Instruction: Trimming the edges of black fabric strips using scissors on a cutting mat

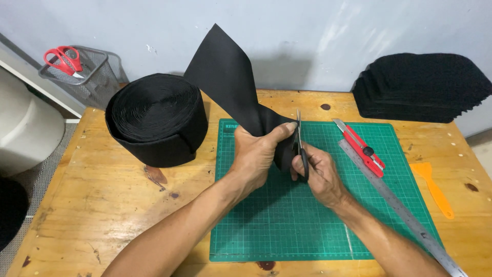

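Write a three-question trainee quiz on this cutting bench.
1. True or false: the left hand grips the black strip.
2. The right hand works: A) red knife B) black scissors C) steel ruler.
3. Fill in: the red scissors lie in a wire ____.

Key: 1 true. 2 B. 3 basket.

Both my forearms enter from the lower edge and converge toward the centre. My left hand point(259, 154) is raised, back toward the camera, fingers curled in a closed grip with the thumb stretched along the top to the right. My right hand point(320, 174) sits just beside it and lower, knuckles up, fingers folded shut, wrist angled inward.
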